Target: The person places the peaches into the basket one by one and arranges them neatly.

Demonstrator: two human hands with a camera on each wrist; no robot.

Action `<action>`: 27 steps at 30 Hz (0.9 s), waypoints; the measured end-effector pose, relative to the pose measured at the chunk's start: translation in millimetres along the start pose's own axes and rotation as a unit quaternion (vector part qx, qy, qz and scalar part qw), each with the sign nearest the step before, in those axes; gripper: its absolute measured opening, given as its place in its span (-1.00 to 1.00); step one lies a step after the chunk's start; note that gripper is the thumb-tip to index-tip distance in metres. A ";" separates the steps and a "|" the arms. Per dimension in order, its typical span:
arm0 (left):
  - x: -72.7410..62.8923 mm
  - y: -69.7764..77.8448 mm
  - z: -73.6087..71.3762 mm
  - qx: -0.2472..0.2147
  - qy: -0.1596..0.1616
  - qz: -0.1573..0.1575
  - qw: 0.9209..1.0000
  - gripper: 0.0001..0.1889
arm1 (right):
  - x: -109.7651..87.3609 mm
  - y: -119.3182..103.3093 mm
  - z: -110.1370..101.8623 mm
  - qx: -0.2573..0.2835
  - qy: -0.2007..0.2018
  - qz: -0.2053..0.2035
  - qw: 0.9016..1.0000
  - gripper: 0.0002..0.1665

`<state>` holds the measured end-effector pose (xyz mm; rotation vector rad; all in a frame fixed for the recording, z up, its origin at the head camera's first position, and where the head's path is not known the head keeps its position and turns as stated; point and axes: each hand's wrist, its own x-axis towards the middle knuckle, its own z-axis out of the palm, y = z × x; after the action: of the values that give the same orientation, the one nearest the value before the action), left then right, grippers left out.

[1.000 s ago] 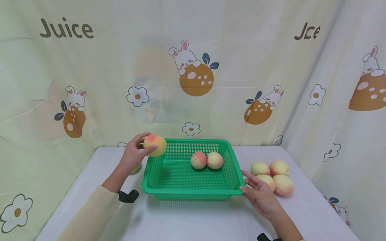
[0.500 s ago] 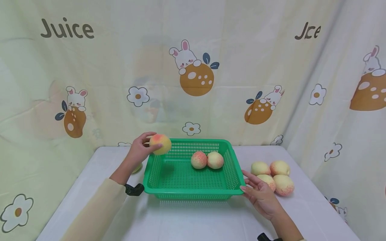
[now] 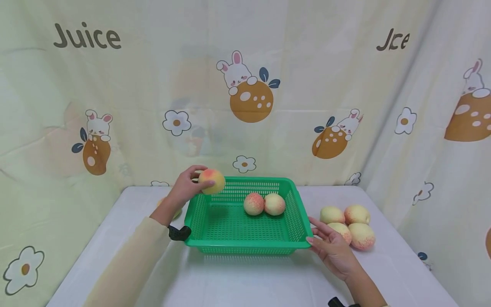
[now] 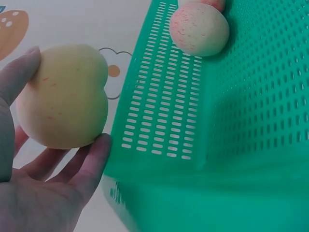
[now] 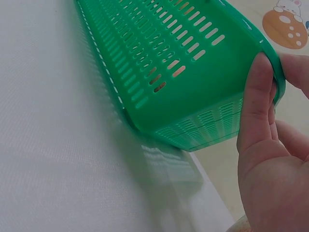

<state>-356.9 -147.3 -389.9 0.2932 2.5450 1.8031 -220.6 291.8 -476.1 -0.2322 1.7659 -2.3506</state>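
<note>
My left hand (image 3: 185,186) grips a yellow peach (image 3: 213,181) with a red blush, thumb on one side and fingers round the other. It holds the peach above the back left corner of a green plastic basket (image 3: 249,244). In the left wrist view the held peach (image 4: 65,96) is beside the slotted basket wall (image 4: 164,101). Two peaches, one redder (image 3: 254,204) and one paler (image 3: 274,204), lie side by side in the basket's right half. My right hand (image 3: 334,252) holds the basket's front right corner; the right wrist view shows thumb and fingers pinching the rim (image 5: 276,72).
Several peaches (image 3: 362,236) sit clustered on the white-covered table (image 3: 245,281), right of the basket. Partly hidden behind my left forearm lies another peach (image 3: 177,213). A printed curtain (image 3: 299,128) hangs behind the table.
My left hand has carried the peach rightward and slightly up, from beside the basket's left rim to over its back left corner. My right hand keeps its hold on the basket.
</note>
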 end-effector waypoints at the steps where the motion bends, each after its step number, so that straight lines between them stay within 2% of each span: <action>1: 0.1 1.0 1.6 -0.001 -0.003 -0.003 1.000 -0.36 | 0.0 0.2 -0.1 0.001 0.001 0.001 1.000 -0.22; 7: 3.5 4.4 11.1 -0.007 -0.014 -0.016 1.000 -0.33 | 0.4 0.8 -0.7 0.006 -0.004 -0.001 1.000 -0.22; 17: 14.5 -7.3 31.5 -0.030 -0.017 -0.024 0.999 -0.35 | 0.1 0.9 -1.5 0.008 -0.005 0.001 1.000 -0.24; 27: 18.2 -13.2 44.7 -0.043 -0.021 -0.038 0.998 -0.34 | 0.5 1.0 -2.5 0.008 -0.013 -0.003 1.000 -0.23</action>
<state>-371.5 -107.0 -415.5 0.2261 2.4079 1.8519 -221.6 293.8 -477.7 -0.2659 1.7367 -2.3532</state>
